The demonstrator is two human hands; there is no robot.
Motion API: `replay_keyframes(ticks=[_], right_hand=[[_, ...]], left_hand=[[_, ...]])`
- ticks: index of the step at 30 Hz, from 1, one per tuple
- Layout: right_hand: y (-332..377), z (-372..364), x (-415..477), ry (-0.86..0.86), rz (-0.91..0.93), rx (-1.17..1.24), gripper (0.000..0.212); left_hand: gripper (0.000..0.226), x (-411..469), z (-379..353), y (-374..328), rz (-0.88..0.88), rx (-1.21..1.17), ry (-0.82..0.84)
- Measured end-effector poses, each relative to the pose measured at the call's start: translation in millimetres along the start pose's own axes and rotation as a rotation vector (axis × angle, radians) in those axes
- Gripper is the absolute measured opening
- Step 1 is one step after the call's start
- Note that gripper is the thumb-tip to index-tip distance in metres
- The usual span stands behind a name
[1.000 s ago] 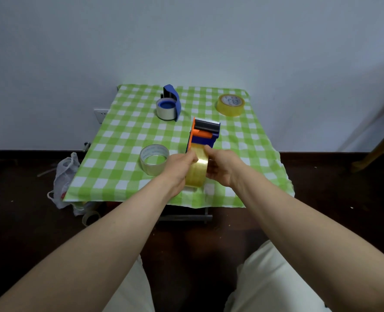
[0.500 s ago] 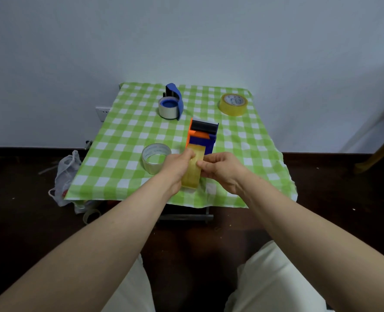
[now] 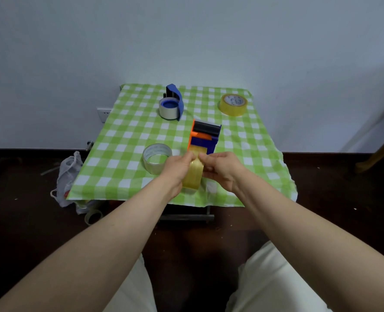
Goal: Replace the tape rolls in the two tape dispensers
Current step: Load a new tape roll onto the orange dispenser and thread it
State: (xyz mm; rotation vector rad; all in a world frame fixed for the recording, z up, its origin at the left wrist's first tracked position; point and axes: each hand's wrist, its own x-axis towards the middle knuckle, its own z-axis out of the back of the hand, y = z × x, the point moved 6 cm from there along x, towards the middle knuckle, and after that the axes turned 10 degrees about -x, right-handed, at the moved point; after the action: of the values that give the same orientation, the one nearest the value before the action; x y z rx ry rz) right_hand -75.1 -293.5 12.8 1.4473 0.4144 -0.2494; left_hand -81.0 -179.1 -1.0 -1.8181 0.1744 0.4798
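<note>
bare forearms (image 3: 110,233) reach out above loose off-white trousers (image 3: 276,280) on both legs.

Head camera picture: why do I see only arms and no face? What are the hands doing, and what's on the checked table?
The camera sits on the person's head and looks down, so you see only their arms and lap. The left hand and the right hand pinch a yellowish tape roll at the near end of an orange and blue dispenser. On the green checked tablecloth also lie a clear tape roll, a blue dispenser with a grey roll, and a yellow roll.
</note>
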Motion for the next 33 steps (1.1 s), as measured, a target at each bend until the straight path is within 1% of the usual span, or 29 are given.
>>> replay_keyframes(ticks=[1,3,6,8,9,13,16,19,24,25,26,28,29,33], right_hand=[[-0.2,0.3,-0.8,0.015,0.016,-0.008,0.016],[-0.6,0.6,-2.1,0.026,0.052,-0.032,0.021],[-0.5,0.5,-6.6,0.011,0.092,-0.084,0.027],[-0.7,0.3,-8.5,0.011,0.126,-0.142,0.027],[-1.7,-0.6,-9.4,0.016,0.143,-0.168,0.029],[-7.4,-4.2,-9.7,0.007,0.179,-0.187,0.032],[-6.8,-5.8,-10.3,0.006,0.198,-0.191,0.031],[-6.5,-6.1,-9.1,-0.010,0.213,-0.211,0.030],[-6.5,-7.0,-7.7,-0.019,0.215,-0.225,0.030],[-6.8,-7.4,-7.2,-0.024,0.216,-0.225,0.029],[-6.8,-7.8,-7.5,-0.028,0.218,-0.224,0.029],[-6.9,-8.7,-7.4,-0.042,0.221,-0.223,0.027],[-7.1,-8.8,-7.0,-0.050,0.221,-0.223,0.026],[-9.4,-8.3,-5.2,-0.045,0.217,-0.204,0.028]], left_hand=[[0.041,-1.7,-0.3,-1.7,-0.002,0.001,-0.003],[0.040,-3.6,-0.3,-4.2,0.009,0.008,-0.014],[0.023,-9.2,-3.6,-7.4,0.010,0.012,-0.010],[0.021,-9.5,-3.4,-7.9,0.017,-0.006,-0.015],[0.026,-9.0,-2.6,-7.9,0.022,-0.015,-0.015],[0.056,-8.0,1.0,-7.5,0.036,-0.039,-0.006],[0.063,-5.3,1.8,-5.6,0.031,-0.044,0.010],[0.083,5.4,2.0,-0.5,0.050,-0.030,-0.002],[0.085,12.7,0.7,2.3,0.079,-0.009,-0.023],[0.084,12.3,-0.4,1.1,0.098,-0.006,-0.019],[0.078,9.8,-2.1,-1.9,0.108,-0.003,-0.010],[0.054,3.9,-6.8,-8.2,0.118,-0.006,0.003],[0.048,2.5,-8.7,-9.9,0.121,-0.009,0.006],[0.046,10.0,-7.5,-7.5,0.147,-0.012,0.001]])
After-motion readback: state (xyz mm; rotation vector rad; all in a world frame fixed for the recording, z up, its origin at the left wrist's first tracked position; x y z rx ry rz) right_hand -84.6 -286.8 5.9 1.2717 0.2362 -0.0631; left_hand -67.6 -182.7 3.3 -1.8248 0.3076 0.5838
